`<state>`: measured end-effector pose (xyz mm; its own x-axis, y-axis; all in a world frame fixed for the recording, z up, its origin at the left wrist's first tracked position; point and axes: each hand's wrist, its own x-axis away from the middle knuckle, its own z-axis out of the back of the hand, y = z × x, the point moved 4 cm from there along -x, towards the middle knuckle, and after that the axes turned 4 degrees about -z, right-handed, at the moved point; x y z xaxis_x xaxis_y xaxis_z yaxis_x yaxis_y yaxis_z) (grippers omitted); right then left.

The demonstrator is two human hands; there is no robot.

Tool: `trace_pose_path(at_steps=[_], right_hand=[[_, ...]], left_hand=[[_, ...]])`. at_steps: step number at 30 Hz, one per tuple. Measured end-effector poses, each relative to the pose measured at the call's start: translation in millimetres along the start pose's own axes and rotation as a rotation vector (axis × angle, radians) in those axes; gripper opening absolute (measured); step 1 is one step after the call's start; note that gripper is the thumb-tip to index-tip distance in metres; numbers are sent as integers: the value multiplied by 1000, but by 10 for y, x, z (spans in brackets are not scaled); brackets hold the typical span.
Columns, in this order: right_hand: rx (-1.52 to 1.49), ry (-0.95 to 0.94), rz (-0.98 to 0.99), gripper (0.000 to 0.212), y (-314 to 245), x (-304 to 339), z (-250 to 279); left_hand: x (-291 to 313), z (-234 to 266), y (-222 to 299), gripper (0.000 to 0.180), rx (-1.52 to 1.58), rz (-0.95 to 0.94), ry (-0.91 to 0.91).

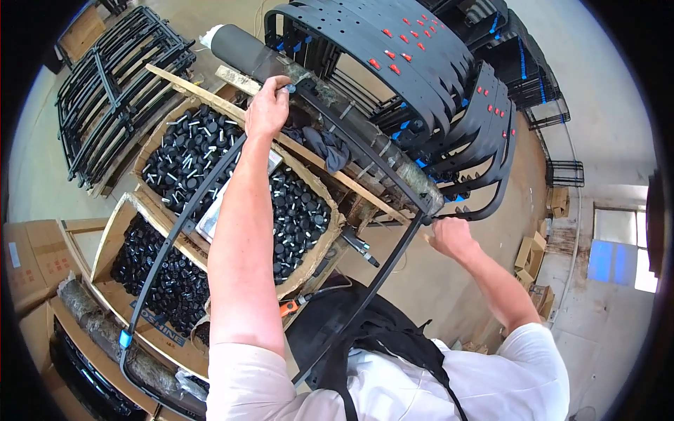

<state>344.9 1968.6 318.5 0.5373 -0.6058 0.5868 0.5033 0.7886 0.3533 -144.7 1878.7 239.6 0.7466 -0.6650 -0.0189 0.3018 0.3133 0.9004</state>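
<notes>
A black metal frame slants across in front of me, its bars running down on both sides toward my body. My left hand is closed at its far left corner, with a small clear bluish piece showing beside the fingertips. At the right corner my right hand is curled against the frame, its fingertips partly hidden. Under my left forearm sit open cartons of black round-headed screw-in feet with silver threads; more of these feet lie right of the forearm. Blue tape wraps the left bar.
A padded roller lies beneath the frame. Beyond it stand stacked curved black frames with red pieces. A carton of small black parts is at left, near an orange-handled tool. More black frames lie far left.
</notes>
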Motion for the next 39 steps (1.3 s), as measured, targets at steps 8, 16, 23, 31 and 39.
trace_pose_path(at_steps=[8,16,23,31,39], right_hand=[[-4,168,59,27,89,-22,-57],[-132,260,45,23,-22,39,163],[-137,274,115,30,-48,-45,30],[-216,354,10,54,-109,-84,-149],[-237,366,1,41,-211,-117,-45]], left_hand=[[44,10,8,28,-81,-202,20],[36,-16,90,36,-119,-68,26],[-42,-17,-74,37,-46,-187,20],[-18,-42,229,94,-228,-36,7],[-116,1489,-512,62,-625,148,418]])
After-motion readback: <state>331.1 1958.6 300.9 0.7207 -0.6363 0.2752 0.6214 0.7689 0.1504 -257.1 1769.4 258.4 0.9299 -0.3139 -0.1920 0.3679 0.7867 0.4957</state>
